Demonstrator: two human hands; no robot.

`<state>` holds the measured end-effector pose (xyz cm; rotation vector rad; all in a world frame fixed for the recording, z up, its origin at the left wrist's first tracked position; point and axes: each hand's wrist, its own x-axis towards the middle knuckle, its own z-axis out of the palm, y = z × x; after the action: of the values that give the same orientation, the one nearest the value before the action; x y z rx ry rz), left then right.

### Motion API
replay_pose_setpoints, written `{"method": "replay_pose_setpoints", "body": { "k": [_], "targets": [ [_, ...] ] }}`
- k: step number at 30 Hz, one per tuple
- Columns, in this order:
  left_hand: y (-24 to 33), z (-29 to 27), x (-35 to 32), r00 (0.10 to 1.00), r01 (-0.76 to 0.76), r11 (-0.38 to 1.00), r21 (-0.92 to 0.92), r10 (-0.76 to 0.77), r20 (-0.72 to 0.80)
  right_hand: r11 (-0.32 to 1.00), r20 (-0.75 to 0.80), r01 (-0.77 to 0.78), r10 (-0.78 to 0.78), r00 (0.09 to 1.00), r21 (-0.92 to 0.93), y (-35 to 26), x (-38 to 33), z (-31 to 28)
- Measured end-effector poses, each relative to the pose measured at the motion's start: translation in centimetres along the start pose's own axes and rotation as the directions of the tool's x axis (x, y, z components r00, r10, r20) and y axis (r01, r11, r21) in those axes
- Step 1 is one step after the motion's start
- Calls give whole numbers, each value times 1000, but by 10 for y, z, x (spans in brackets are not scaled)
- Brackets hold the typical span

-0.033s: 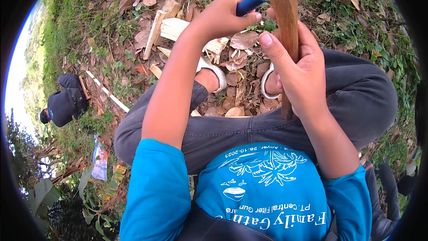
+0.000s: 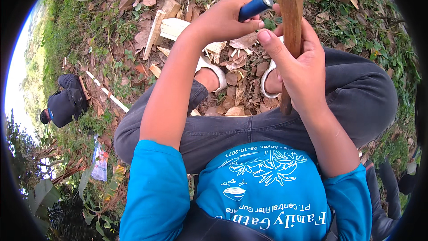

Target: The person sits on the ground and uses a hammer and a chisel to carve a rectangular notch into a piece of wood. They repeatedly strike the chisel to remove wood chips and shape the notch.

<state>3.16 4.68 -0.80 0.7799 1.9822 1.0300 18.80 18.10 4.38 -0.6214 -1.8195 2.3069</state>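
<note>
In my left hand (image 2: 225,20) is a blue cylinder (image 2: 257,8) with a pale, shiny round end; the fingers are wrapped round it and hide its other end. My right hand (image 2: 296,62) grips a long, flat-sided brown wooden piece (image 2: 290,18), thumb on the near side and fingers behind. The wood stands nearly lengthwise in view, its top cut off by the frame edge and its narrower lower end over my lap. The cylinder's shiny end is close to the wood's left edge, and both thumbs point toward each other.
Split pale wood pieces (image 2: 174,29) and chips lie among dry leaves before my feet in white footwear (image 2: 216,73). My dark trousers (image 2: 223,129) are under my forearms. At left, a person in dark clothes (image 2: 67,102), a pale stick (image 2: 107,91) and a plastic bag (image 2: 100,165).
Both hands have shifted slightly: the blue cylinder a little right and down, the wooden piece a little to the right. Each hand keeps its grip.
</note>
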Motion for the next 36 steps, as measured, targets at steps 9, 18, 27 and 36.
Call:
{"method": "replay_pose_setpoints", "body": {
  "k": [9, 18, 27, 36],
  "targets": [
    [47, 4, -36, 983, -50, 991, 126, 27, 179, 988, -118, 55, -38, 992, 143, 0, -2, -13],
    [14, 23, -29, 968, -155, 976, -154, 181, 176, 995, -41, -18, 23, 999, 102, 18, 2, -4],
    [-198, -13, -75, 676, 680, 453, 576, -693, -253, 982, -126, -160, 171, 977, 96, 5, -2, -10],
    [-211, 6, -56, 901, 419, 575, 702, -172, -397, 969, -47, -217, 224, 974, 114, -5, -4, -2]
  ]
}}
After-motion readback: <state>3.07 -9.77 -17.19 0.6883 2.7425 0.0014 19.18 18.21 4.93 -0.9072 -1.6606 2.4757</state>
